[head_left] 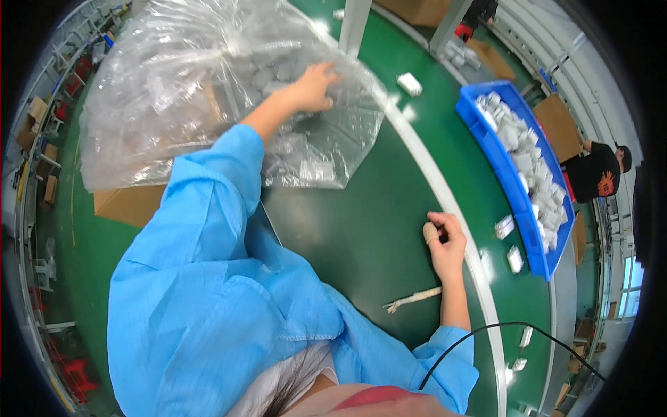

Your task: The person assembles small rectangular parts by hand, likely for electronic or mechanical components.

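A large clear plastic bag covers the upper left, with pale pieces showing dimly through it. My left hand lies over the bag's right part, fingers apart, with nothing visible in its grasp. My right hand rests near the white rail on the right of the dark green work surface. Its fingers are curled in toward the thumb side, one digit wears a beige finger cover, and I see nothing held. Beside the right wrist lies a thin, twisted off-white strip.
Across the white rail, a blue tray holds many small white pieces. Several white blocks, one a small box, lie on the green strip. A cardboard box sits under the bag. A black cable crosses the lower right; another person stands beyond.
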